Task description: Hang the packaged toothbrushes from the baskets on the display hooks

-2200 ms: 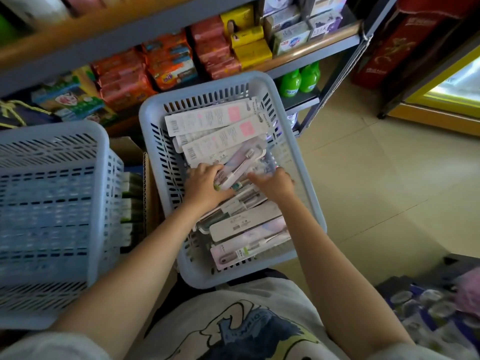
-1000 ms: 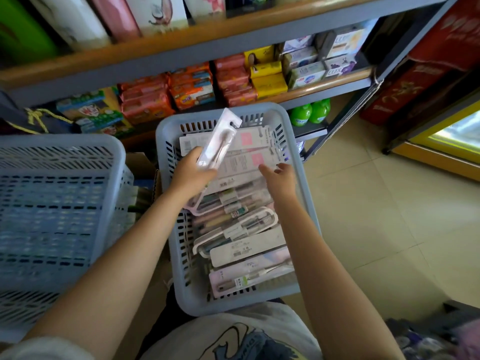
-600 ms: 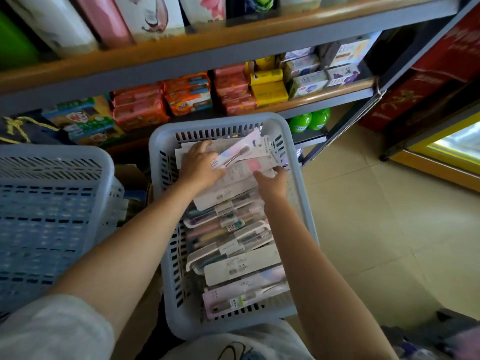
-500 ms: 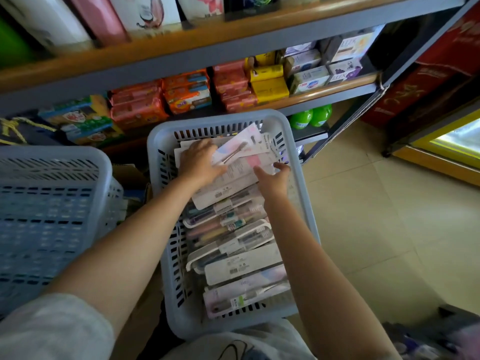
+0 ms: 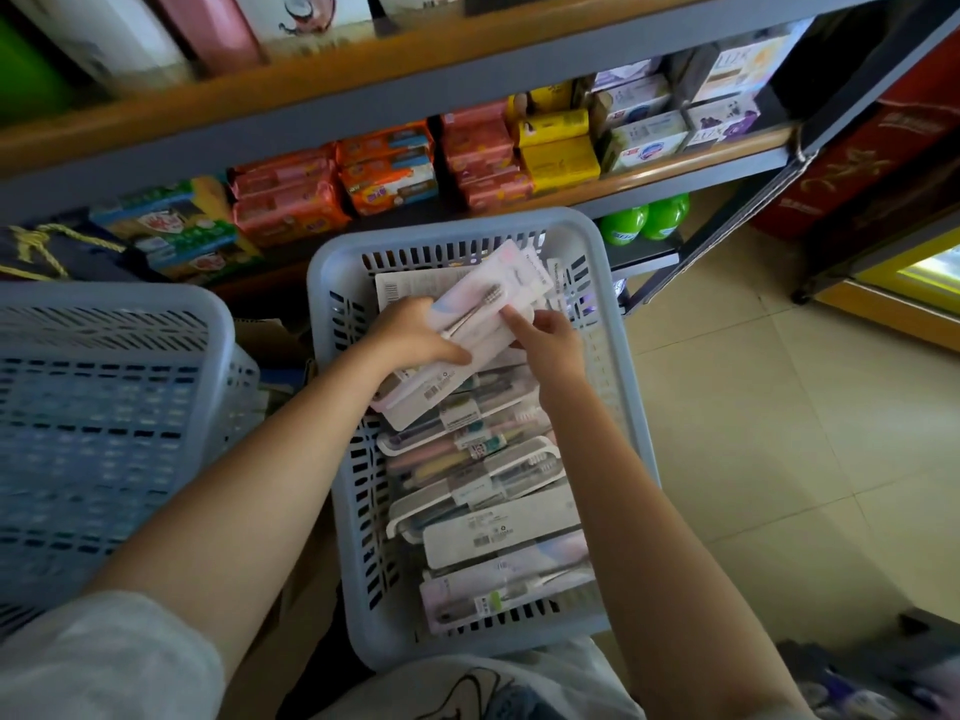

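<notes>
A grey slotted basket (image 5: 332, 283) in front of me holds several packaged toothbrushes (image 5: 483, 491) lying crosswise. My left hand (image 5: 410, 335) grips a pink-and-white toothbrush pack (image 5: 483, 309) over the far end of the basket, thumb across its lower edge. My right hand (image 5: 550, 340) touches the same pack at its right side with fingers extended. More flat white packs lie beneath it. No display hooks are in view.
A second grey basket (image 5: 104, 407) stands at my left. Behind the baskets, a shelf unit (image 5: 519, 59) carries soap boxes, orange packets and green bottles (image 5: 644, 220). Tiled floor (image 5: 779, 433) spreads to the right, beside a red cabinet (image 5: 883, 148).
My left hand lifted a pack out of the basket, then brought it down over the far end. My right hand moved up from the packs to touch it.
</notes>
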Demonstrator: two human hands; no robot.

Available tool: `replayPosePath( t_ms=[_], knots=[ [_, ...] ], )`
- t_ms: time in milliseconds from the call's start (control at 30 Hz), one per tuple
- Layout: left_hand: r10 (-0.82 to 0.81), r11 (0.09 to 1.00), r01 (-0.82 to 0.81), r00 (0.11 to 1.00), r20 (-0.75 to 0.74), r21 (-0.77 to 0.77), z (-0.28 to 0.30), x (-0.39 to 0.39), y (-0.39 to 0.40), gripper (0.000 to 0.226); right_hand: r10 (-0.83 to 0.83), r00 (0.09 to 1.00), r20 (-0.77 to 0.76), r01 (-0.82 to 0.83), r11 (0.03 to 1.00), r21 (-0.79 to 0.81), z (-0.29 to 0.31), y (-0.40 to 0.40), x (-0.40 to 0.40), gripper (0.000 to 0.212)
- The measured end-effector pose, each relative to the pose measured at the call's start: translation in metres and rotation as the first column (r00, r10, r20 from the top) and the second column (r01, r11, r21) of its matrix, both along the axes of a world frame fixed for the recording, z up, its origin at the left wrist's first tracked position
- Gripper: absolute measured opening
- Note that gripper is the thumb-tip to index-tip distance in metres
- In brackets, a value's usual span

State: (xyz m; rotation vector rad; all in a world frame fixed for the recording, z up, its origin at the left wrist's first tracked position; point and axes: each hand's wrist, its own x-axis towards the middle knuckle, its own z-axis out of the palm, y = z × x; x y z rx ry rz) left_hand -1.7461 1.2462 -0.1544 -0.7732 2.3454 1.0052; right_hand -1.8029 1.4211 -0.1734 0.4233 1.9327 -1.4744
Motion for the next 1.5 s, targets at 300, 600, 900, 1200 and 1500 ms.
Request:
replayPosePath(
  t_ms=[300, 600, 900, 1200, 1500],
  knots=[
    [0.320, 0.947, -0.311, 0.936, -0.146, 0.083, 0.034, 0.015, 0.006, 0.034, 0.008, 0.999, -0.038, -0.005, 0.998, 0.061, 0.006, 0.009, 0.006, 0.052],
    [0.508, 0.794, -0.337, 0.825, -0.247, 0.506, 0.103, 0.051, 0.032, 0.029, 0.098, 0.957, -0.272, -0.103, 0.995, -0.002, 0.082, 0.006, 0.034, 0.041],
    [0.664, 0.674, -0.375, 0.686, -0.299, 0.636, 0.159, 0.109, 0.024, 0.037, 0.223, 0.886, -0.406, -0.328, 0.921, -0.209, 0.175, -0.029, 0.114, 0.035],
    [0.804, 0.526, -0.317, 0.489, -0.339, 0.789, 0.213, 0.299, -0.092, 0.035, 0.188, 0.842, -0.506, -0.341, 0.912, -0.228, 0.231, -0.147, 0.269, 0.034],
    [0.871, 0.482, -0.367, 0.304, -0.387, 0.796, 0.248, 0.506, -0.223, 0.030, 0.395, 0.691, -0.606, -0.538, 0.840, -0.065, 0.277, -0.298, 0.448, 0.043]
  ],
)
